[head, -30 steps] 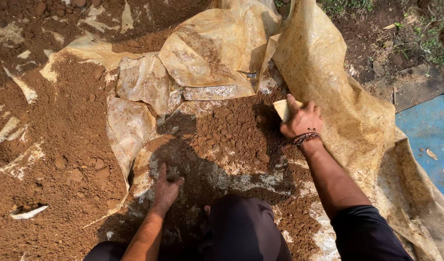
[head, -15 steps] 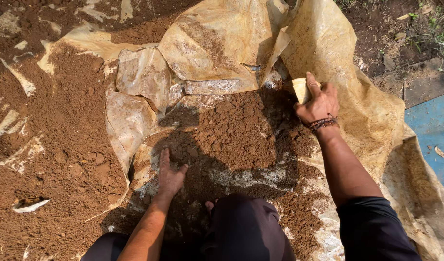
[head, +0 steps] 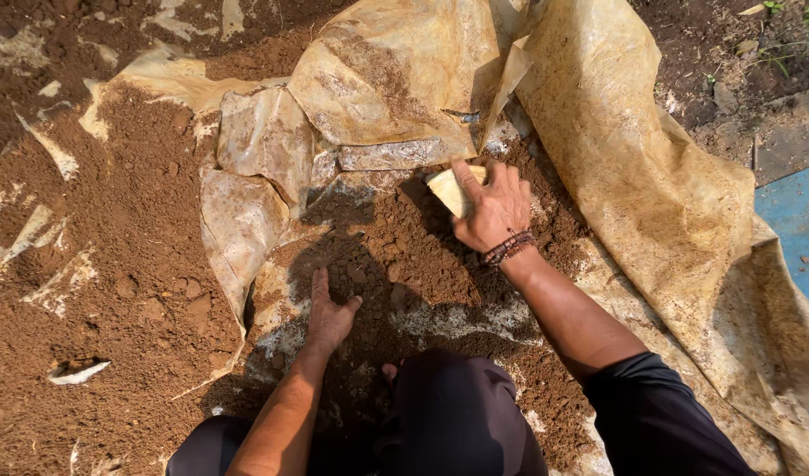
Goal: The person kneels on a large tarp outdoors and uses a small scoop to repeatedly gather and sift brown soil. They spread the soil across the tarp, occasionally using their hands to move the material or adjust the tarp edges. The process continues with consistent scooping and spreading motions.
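Down low at six o'clock, dark-trousered knee [head: 457,405] over the soil. Left hand [head: 330,310] flat and open, fingers spread, palm pressed into the loose brown soil [head: 396,264], gripping nothing. Up at one o'clock from it, right hand [head: 493,207], beaded bracelet [head: 508,249] at the wrist, fingers curled closed around a pale wedge-shaped scraper [head: 449,189], its edge down against the soil. Underneath and beyond, toward twelve and three o'clock, crumpled tan plastic sheet [head: 634,159], dusted with earth. Far right, blue board [head: 797,220].
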